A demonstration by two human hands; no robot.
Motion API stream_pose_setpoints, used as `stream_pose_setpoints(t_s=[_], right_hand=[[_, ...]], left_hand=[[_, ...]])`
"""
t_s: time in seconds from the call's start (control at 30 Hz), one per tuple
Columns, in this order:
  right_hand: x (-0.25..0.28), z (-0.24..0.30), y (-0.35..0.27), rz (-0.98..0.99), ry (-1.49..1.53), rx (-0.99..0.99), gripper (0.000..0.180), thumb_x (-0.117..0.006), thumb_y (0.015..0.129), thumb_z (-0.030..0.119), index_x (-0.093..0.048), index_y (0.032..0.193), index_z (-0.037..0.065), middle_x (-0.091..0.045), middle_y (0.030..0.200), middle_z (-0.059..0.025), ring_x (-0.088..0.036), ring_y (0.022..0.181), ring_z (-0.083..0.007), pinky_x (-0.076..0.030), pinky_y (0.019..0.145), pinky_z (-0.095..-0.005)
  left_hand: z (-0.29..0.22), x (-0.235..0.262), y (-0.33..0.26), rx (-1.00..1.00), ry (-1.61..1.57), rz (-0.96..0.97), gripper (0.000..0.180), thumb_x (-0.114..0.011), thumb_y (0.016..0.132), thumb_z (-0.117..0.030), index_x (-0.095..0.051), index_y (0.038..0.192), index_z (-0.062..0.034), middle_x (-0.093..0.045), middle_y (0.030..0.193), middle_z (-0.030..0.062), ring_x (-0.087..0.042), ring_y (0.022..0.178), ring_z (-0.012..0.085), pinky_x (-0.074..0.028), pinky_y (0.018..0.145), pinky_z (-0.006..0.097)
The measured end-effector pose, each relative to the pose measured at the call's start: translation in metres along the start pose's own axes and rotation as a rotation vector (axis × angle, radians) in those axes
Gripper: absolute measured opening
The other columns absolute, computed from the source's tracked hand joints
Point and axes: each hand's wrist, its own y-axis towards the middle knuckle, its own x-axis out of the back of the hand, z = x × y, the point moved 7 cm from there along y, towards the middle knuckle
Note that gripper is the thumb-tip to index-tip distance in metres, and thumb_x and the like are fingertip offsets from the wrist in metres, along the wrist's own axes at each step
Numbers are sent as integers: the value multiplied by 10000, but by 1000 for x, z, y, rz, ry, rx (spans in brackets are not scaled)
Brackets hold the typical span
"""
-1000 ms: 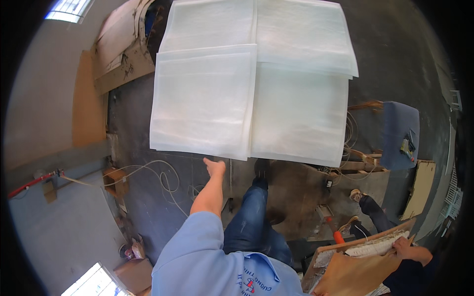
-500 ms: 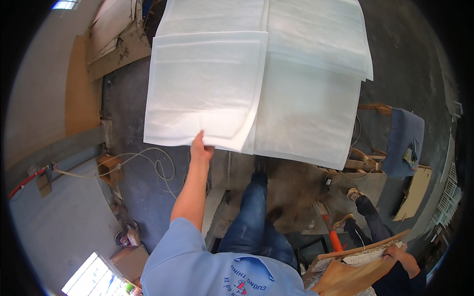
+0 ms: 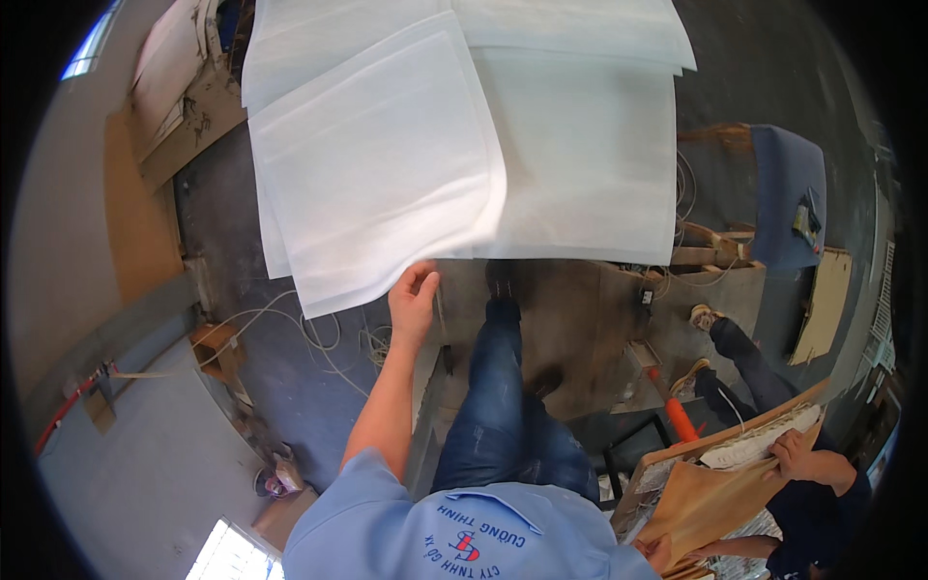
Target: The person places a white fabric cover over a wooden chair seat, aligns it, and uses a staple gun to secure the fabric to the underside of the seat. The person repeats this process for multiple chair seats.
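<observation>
My left hand point(image 3: 413, 304) is at the near edge of a white, soft-looking square sheet point(image 3: 377, 174). Its fingers are loosely curled and apart, and I see no cloth between them. The sheet lies slanted over other white sheets point(image 3: 580, 155), its near left corner hanging out past them and its right edge curling up. My right hand does not show.
At lower right a co-worker's hand point(image 3: 812, 464) grips a wooden-edged panel with brown sheeting point(image 3: 715, 488). An orange-handled tool point(image 3: 677, 416), a blue-grey padded piece point(image 3: 788, 193) and wood scraps lie on the right. Loose hose point(image 3: 324, 338) coils on the left floor.
The top sheet has turned askew, its near left corner swinging nearer to me. My left hand has come off its edge, and its fingers have parted. The co-worker's panel shows more fully.
</observation>
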Motion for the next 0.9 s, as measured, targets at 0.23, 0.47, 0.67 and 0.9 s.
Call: stream_pose_setpoints(t_s=[0.23,0.47,0.67,0.9], right_hand=[[-11,-30,-19,-7,49,21,361,-814,924,249,-523,946,37,-491,798,-144,-462,734,-285,-473,698,-436],[-5,-24,-17,-102,-2,10,416,-818,927,263,-470,883,39,-451,757,-128,-434,690,-265,-447,655,-433],[-8,-21,-16,-71,-32,-5,411,-809,933,288,-485,894,39,-474,760,-144,-463,692,-284,-451,656,-440],[-2,-12,-13,5,-29,-27,403,-795,942,314,-505,908,37,-500,766,-164,-495,697,-313,-456,659,-452]], left_hand=[[9,-21,-12,-351,1144,50,1200,-965,718,-371,-260,1673,-189,-142,1734,198,-134,1602,450,-171,1256,661],[78,-28,60,-407,1449,-113,1088,-714,774,22,-231,1703,-277,-126,1770,164,-146,1630,416,-123,1273,679],[76,-38,94,-578,1325,-53,873,-578,879,23,-334,1674,-245,-249,1741,165,-229,1614,399,-144,1265,678],[55,-38,97,-623,1400,-16,836,-590,886,14,-347,1662,-177,-231,1745,194,-239,1604,426,-161,1260,674]])
